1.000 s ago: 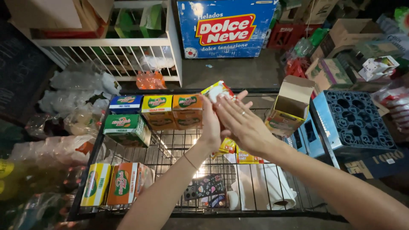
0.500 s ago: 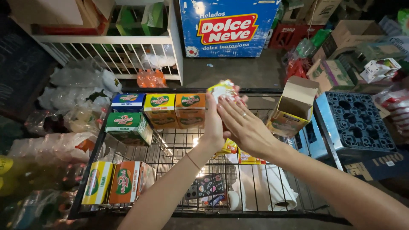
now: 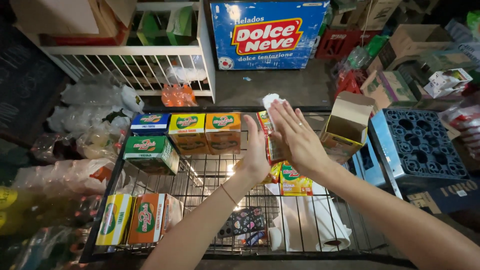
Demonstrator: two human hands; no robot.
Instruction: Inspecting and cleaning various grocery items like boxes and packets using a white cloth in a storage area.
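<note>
On the wire shelf (image 3: 200, 177), a row of small drink-mix boxes (image 3: 187, 131) stands at the back left. Just beside them, the left hand (image 3: 256, 152) and right hand (image 3: 295, 137), palms flat and facing, press a stack of sachets (image 3: 270, 125) between them. An open cardboard box (image 3: 347, 125) sits right.

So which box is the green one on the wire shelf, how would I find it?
Start at the black wire shelf below the white rack. Along its back edge runs a row of small boxes: blue, yellow, orange. The green box sits just in front of the blue one, at the left, the only green-topped box and out of the row.
</note>
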